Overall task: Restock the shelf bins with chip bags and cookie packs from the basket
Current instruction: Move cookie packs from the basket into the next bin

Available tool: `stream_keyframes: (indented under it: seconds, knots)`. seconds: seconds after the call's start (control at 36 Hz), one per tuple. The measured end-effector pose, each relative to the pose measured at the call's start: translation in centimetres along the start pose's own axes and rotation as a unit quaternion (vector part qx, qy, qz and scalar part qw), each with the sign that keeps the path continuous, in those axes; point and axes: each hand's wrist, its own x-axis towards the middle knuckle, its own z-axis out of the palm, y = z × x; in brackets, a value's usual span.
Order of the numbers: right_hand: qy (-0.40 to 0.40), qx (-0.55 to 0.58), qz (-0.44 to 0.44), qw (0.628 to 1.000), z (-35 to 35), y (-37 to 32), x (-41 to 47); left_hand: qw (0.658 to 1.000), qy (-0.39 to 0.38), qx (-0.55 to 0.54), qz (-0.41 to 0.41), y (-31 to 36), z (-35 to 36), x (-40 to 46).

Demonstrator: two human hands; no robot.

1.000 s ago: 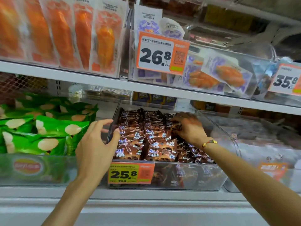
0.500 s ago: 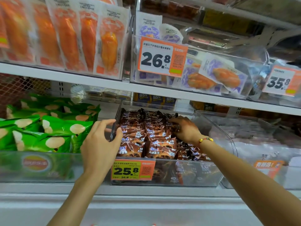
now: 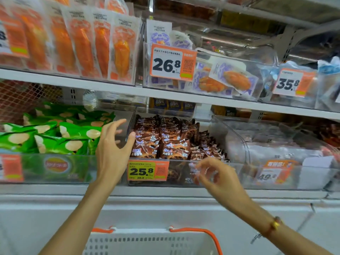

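Brown cookie packs (image 3: 165,138) fill a clear shelf bin (image 3: 184,173) with a yellow 25.8 price tag. Green chip bags (image 3: 55,137) lie in the clear bin (image 3: 55,168) to its left. My left hand (image 3: 112,150) hovers at the cookie bin's left wall, fingers spread and loosely bent, thumb near the front packs, holding nothing. My right hand (image 3: 219,177) is blurred in front of the cookie bin's front wall, fingers loosely curled and empty. A white basket (image 3: 147,242) with orange handles shows at the bottom edge; its contents are hidden.
A clear bin (image 3: 276,153) of pale packs stands right of the cookie bin. The upper shelf (image 3: 165,97) carries orange packs and bins tagged 26.8 and 35.8. A white ledge (image 3: 165,199) runs below the bins.
My right hand has pulled out of the cookie bin, down and toward me, with nothing in it. My left hand let go of the bin's wall. The view tilted down, revealing the basket.
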Motion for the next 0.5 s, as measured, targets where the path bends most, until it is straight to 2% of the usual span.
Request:
stream_keyframes:
  seconds: [0.11,0.22,0.28,0.36,0.5]
  knots:
    - [-0.156,-0.018,0.066,0.985,2.5,1.0,-3.2,0.999,0.033,-0.015,0.020,0.3,-1.1,-4.1]
    - [-0.330,-0.085,0.112,0.934,5.4,3.0,-5.6,1.000,0.004,-0.021,-0.007,-0.3,-1.4,-10.0]
    - [-0.383,-0.120,0.139,0.905,6.9,4.0,-6.5,0.998,-0.037,-0.018,-0.049,-1.0,-1.2,-13.2]
    - [-0.422,-0.148,0.182,0.876,9.2,5.7,-8.3,0.983,-0.125,0.007,-0.133,-2.9,-0.4,-17.6]
    - [-0.472,-0.165,0.227,0.836,12.7,8.2,-12.0,0.922,-0.304,0.083,-0.225,-7.3,0.9,-23.6]
